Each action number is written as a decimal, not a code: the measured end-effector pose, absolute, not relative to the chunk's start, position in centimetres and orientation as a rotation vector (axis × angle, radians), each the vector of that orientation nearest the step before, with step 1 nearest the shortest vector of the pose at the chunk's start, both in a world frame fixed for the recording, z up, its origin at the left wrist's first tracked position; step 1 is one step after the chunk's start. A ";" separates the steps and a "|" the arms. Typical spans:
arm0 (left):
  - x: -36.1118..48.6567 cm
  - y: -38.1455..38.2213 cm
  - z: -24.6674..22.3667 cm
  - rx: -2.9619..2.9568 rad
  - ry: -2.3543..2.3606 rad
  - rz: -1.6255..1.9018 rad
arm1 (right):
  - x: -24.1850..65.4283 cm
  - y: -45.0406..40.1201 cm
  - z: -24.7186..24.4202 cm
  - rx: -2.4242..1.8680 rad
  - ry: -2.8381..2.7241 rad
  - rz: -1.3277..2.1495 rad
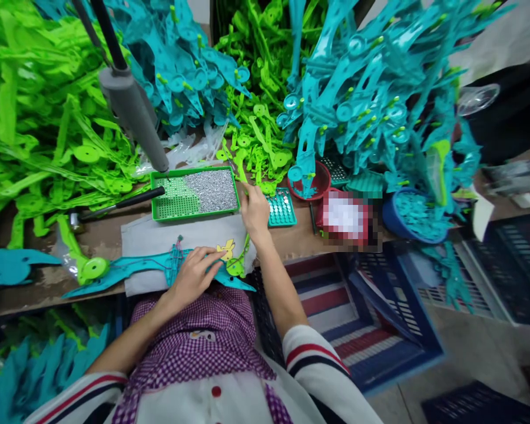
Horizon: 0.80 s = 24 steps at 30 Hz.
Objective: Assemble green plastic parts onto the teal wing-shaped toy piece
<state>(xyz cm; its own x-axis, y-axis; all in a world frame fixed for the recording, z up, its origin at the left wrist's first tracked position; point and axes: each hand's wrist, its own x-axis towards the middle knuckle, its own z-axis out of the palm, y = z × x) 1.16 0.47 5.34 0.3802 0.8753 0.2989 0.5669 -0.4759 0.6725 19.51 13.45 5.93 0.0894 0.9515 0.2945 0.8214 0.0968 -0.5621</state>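
Observation:
My left hand (195, 272) lies on a long teal plastic part (135, 265), which rests on a grey cloth (150, 235) at the table's front edge. Thin reddish wires run along that part, and a round green piece (235, 267) sits near its right end. My right hand (255, 211) is raised beyond it, between the green tray (172, 209) of small metal pieces and the small teal tray (287, 215). Its fingers are bent around the lower end of a bright green part (242, 168); the fingertips are partly hidden.
Heaps of green parts (35, 112) and teal parts (357, 88) cover the back. A grey electric screwdriver (132, 112) hangs at left above a hammer (115, 207). Red bowl (320, 182) and blue bowl (391, 221) stand right; a crate (406, 347) is below.

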 end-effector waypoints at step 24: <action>-1.3 3.9 6.9 1.746 1.444 1.313 | 22.1 5.6 10.5 -1.359 -0.355 0.799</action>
